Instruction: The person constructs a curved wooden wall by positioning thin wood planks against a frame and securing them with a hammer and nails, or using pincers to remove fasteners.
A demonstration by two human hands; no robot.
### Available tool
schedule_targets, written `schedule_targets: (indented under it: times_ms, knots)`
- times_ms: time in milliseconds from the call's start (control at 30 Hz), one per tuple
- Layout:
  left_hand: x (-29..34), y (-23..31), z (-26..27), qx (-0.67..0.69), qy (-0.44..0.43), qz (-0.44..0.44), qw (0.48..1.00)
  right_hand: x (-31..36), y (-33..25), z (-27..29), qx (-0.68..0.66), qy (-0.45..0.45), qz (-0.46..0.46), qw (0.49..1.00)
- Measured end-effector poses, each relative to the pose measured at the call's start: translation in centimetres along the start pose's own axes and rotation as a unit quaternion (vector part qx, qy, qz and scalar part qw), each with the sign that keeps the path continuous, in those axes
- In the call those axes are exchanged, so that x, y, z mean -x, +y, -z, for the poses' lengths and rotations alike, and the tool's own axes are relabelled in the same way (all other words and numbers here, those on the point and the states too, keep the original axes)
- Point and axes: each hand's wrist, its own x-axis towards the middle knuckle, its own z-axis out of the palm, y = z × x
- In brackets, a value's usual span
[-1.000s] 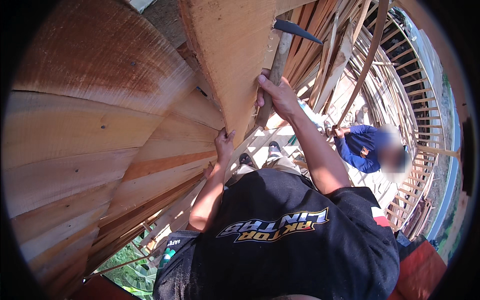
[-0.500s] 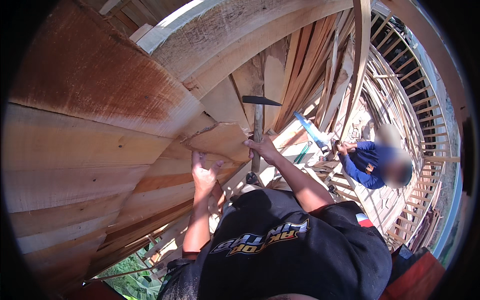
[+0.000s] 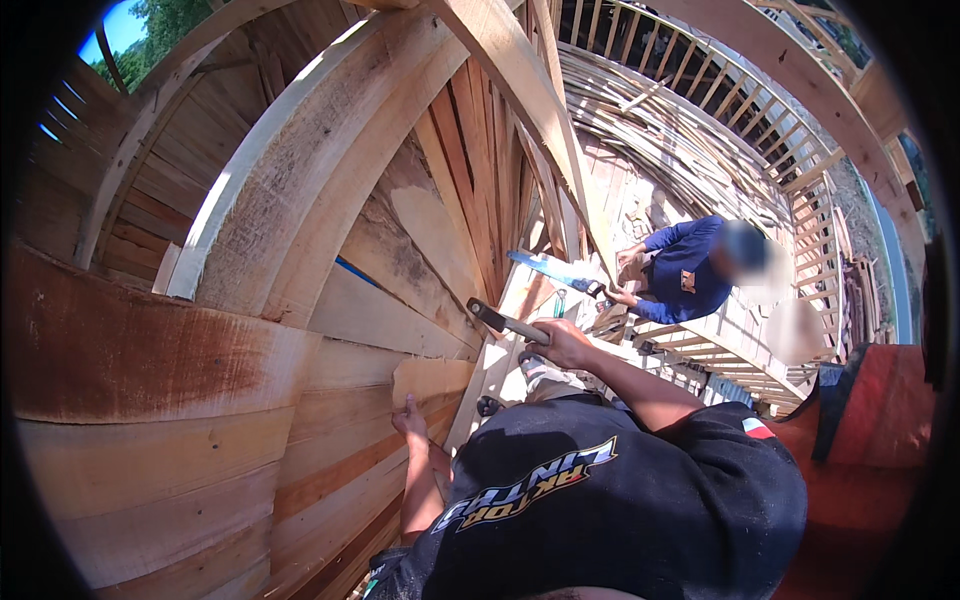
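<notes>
My right hand point(image 3: 563, 344) is closed round the wooden handle of a hammer point(image 3: 516, 324). The hammer's dark head points left, toward the plank wall. Lower down on the left, my left hand point(image 3: 410, 420) grips the lower edge of a short, flat piece of wood point(image 3: 432, 379) with a rounded end. That piece lies close against the planking point(image 3: 350, 400); whether it touches all along cannot be made out. Part of my left fingers is hidden behind the wood.
A large curved timber rib point(image 3: 290, 150) rises above the planks, and a curved beam point(image 3: 520, 85) crosses overhead. At right, a co-worker in a blue shirt point(image 3: 690, 270) holds a handsaw point(image 3: 555, 268). Behind lie stacked wood strips point(image 3: 690, 150) and a slatted railing point(image 3: 720, 80).
The hammer has swung from upright to slanting left, away from the wood piece. My left hand has moved the piece lower against the planks. The whole view has turned.
</notes>
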Motion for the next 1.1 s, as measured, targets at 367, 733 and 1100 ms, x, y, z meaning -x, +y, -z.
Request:
schedule_targets:
  times_ms: [367,733,1100]
  knots:
    - [-0.2,-5.8,-1.7,-0.033,-0.099,-0.055,0.993,0.0,0.8,12.0,-0.024,0.364,0.032,0.931]
    - [-1.6,-9.4,0.6,-0.302,-0.019,0.067,0.951,-6.8,-4.4,17.9,-0.22,0.419,0.096,0.876]
    - [-3.7,-14.2,-0.7,0.125,0.29,0.348,0.883,-11.1,-6.1,22.0,-0.137,0.399,0.127,0.898]
